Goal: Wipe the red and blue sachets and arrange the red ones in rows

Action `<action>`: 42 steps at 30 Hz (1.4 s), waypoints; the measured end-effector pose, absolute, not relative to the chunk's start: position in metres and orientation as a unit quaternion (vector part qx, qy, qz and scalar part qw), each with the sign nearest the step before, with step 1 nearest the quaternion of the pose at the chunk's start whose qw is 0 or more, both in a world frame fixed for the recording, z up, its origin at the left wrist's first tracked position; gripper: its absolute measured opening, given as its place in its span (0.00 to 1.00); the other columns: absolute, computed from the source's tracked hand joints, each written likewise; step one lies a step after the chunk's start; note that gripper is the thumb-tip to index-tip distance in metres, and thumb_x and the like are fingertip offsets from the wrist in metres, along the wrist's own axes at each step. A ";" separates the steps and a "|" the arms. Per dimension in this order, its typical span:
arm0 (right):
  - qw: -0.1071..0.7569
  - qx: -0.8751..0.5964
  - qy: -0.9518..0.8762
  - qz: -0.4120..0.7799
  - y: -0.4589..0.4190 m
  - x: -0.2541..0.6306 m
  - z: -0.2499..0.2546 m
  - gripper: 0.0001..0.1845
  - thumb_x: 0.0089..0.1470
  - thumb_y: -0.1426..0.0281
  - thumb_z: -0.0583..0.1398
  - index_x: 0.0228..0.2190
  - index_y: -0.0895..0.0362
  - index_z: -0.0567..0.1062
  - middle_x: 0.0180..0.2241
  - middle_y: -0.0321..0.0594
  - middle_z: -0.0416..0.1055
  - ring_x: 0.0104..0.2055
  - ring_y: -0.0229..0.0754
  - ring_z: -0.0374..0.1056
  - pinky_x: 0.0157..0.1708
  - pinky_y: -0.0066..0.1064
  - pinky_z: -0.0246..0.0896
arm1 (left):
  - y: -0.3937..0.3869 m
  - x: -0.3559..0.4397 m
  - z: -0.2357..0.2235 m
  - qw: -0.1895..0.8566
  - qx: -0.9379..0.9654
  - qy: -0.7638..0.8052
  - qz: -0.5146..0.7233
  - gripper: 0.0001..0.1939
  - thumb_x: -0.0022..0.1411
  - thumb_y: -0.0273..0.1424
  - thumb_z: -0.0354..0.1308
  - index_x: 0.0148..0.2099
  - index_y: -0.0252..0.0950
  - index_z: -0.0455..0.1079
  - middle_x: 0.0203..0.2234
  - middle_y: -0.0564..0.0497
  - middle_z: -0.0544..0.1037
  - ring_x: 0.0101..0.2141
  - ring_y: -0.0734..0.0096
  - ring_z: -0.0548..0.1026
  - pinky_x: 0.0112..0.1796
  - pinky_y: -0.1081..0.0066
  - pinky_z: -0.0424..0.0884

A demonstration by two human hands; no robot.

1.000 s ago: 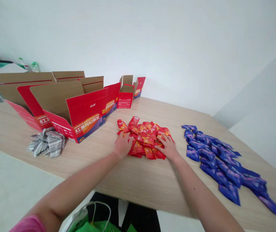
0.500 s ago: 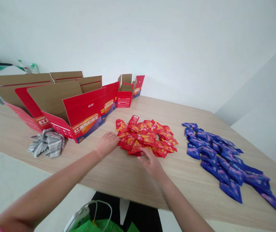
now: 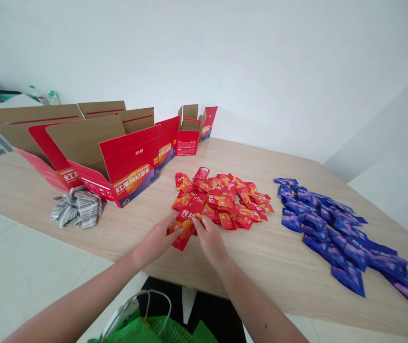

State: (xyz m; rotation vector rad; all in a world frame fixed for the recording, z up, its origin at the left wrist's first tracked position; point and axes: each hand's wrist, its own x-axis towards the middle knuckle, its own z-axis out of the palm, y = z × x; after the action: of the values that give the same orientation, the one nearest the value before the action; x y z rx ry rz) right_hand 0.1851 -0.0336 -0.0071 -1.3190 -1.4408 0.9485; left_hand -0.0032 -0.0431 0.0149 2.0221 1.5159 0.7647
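Between my hands, near the front of the table, are red sachets (image 3: 183,237) with orange fruit printed on them. My left hand (image 3: 159,239) is closed on their left side, thumb on top. My right hand (image 3: 207,234) pinches at their right edge; how many sachets lie under the fingers cannot be made out. Just beyond my hands spreads a loose pile of the same red sachets (image 3: 227,197).
Open red cartons (image 3: 132,174) stand at the left, with a smaller red carton (image 3: 187,143) at the back. A striped cloth (image 3: 78,209) lies in front of them. Blue sachets (image 3: 327,224) spread over the right of the wooden table (image 3: 261,257).
Both hands have drawn nearer to me and closer together, and now grip red sachets pulled from the pile's near left side. Earlier the hands were apart at the pile's edge.
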 end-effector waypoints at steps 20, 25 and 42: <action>0.173 -0.538 -0.821 0.077 0.001 0.178 -0.019 0.16 0.62 0.73 0.58 0.51 0.53 0.78 0.59 0.44 0.71 0.64 0.51 0.62 0.65 0.50 0.48 | 0.048 -0.002 0.006 0.015 0.858 0.508 0.079 0.17 0.67 0.23 0.52 0.55 0.40 0.71 0.53 0.44 0.78 0.53 0.63 0.76 0.53 0.65 0.71; 0.240 -0.539 -0.802 0.092 0.000 0.196 -0.028 0.14 0.63 0.73 0.58 0.47 0.55 0.80 0.56 0.47 0.74 0.60 0.50 0.67 0.62 0.49 0.55 | 0.036 -0.003 0.000 -0.003 0.888 0.457 0.054 0.16 0.66 0.19 0.51 0.51 0.34 0.73 0.47 0.39 0.81 0.47 0.59 0.80 0.48 0.62 0.75; 0.185 -0.441 -0.871 0.114 -0.022 0.135 -0.026 0.15 0.62 0.73 0.59 0.49 0.57 0.79 0.56 0.46 0.74 0.61 0.47 0.66 0.61 0.37 0.60 | -0.010 -0.078 -0.029 -0.034 0.838 0.523 0.152 0.22 0.72 0.35 0.47 0.62 0.36 0.70 0.62 0.36 0.69 0.61 0.47 0.67 0.60 0.44 0.64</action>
State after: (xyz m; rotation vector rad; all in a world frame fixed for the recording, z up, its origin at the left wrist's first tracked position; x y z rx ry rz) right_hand 0.1351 -0.0219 -0.0265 -1.2426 -2.4541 0.3201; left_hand -0.0779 -0.0095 -0.0289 2.6919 1.6794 0.4897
